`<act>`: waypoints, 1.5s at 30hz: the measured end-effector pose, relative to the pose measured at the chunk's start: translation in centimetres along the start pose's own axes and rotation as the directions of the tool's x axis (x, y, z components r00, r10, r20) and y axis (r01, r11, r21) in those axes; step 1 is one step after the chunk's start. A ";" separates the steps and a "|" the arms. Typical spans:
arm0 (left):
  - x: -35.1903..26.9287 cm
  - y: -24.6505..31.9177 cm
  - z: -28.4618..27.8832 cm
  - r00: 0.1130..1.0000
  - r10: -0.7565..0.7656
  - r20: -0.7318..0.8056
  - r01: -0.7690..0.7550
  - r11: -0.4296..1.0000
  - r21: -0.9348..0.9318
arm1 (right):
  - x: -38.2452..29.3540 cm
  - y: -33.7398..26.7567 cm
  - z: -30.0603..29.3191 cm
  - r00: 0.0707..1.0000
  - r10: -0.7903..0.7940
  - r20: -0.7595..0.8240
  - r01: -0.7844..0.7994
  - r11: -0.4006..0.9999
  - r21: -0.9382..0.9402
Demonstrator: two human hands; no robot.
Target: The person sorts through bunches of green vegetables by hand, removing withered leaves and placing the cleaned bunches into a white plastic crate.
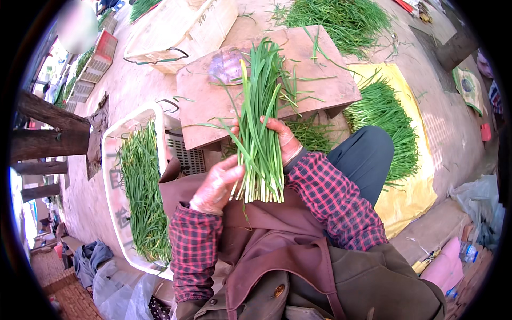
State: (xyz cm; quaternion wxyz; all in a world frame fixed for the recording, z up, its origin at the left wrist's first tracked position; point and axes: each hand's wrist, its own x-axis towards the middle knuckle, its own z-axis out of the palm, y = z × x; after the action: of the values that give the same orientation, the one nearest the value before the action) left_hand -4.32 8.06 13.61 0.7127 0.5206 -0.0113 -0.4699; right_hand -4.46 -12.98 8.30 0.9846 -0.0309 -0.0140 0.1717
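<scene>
A bundle of long green garlic chives (262, 132) lies across both hands, its pale cut ends towards my apron and its leaf tips over a low board table (224, 108). My right hand (284, 138) grips the bundle from the right, the thumb across the leaves. At the lower left, my left hand (220, 182) has its thumb against the stems; some of its fingers are hidden behind them. Loose leaves (294, 94) are scattered on the table beside the bundle. Both hands seem to wear thin clear gloves.
On the left stands a white plastic crate (108, 176) of chives. Chives in rows (384, 124) lie on a yellow sheet (416, 200) at the right. Another pale crate (160, 36) stands beyond the table, near a green heap (340, 22). Wooden posts (52, 140) rise at far left.
</scene>
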 end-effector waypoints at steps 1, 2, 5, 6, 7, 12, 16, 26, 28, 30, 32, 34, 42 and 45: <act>0.0 -0.5 0.4 0.997 -0.056 0.053 0.057 0.998 -0.028 | 0.1 0.3 0.1 1.000 -0.011 -0.008 0.011 1.000 -0.023; 0.0 -0.9 0.7 0.996 -0.043 0.081 0.050 0.995 -0.082 | 0.4 0.5 0.3 0.999 -0.001 -0.033 0.000 1.000 -0.017; 0.3 -1.6 1.6 0.991 -0.025 0.132 0.049 0.983 -0.178 | 0.7 0.4 -0.1 0.999 -0.004 -0.034 -0.001 0.987 -0.158; 0.6 -1.6 2.0 0.987 -0.013 0.163 0.043 0.982 -0.183 | 0.7 0.3 -0.2 1.000 -0.007 -0.020 0.002 0.974 -0.227; 0.7 -1.6 2.2 0.981 -0.001 0.192 0.038 0.981 -0.188 | 0.8 0.1 -0.2 1.000 0.016 -0.018 -0.020 0.964 -0.265; 1.7 -2.7 2.4 0.978 0.055 0.199 0.014 0.945 -0.328 | 1.9 -0.9 -1.3 0.995 0.079 -0.067 -0.099 0.922 -0.375; 3.6 -3.7 2.8 0.995 0.098 0.035 -0.073 0.897 -0.435 | 2.5 -1.2 -2.2 0.954 0.025 -0.297 -0.159 0.886 -0.436; 9.4 -5.8 -0.7 0.968 0.080 -0.239 -0.171 0.904 -0.393 | -3.4 -1.1 -1.6 0.762 -0.576 -0.296 -0.074 0.377 -0.923; 9.7 -6.8 -1.2 0.964 0.137 -0.226 -0.221 0.887 -0.405 | -3.1 0.6 -0.2 0.758 -0.650 0.059 -0.064 -0.164 -0.984; 10.0 -7.2 -1.7 0.965 0.202 -0.169 -0.258 0.856 -0.448 | -2.5 1.3 1.3 0.761 -0.628 0.161 -0.144 -0.406 -0.903; 9.9 -7.0 -0.8 0.969 0.156 -0.190 -0.228 0.857 -0.463 | -2.2 1.4 0.8 0.744 -0.654 0.140 -0.168 -0.385 -0.908; 9.9 -6.9 -0.8 0.976 0.112 -0.188 -0.190 0.859 -0.476 | -2.1 1.3 -0.5 0.698 -0.712 0.082 -0.169 -0.275 -0.947; 10.1 -6.9 -0.4 0.980 0.095 -0.172 -0.180 0.791 -0.585 | -2.3 2.1 -2.1 0.612 -0.791 -0.014 -0.088 -0.050 -0.995; 10.3 -7.5 -1.1 0.984 0.100 -0.145 -0.165 0.818 -0.551 | -2.8 1.9 -0.5 0.582 -0.779 0.233 -0.326 -0.486 -0.811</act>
State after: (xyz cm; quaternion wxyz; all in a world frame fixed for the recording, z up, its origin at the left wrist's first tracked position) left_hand -2.96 1.74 2.57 0.8646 0.3111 0.1301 -0.3724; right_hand -7.67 -12.20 7.62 0.4002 -0.8606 0.1839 -0.2558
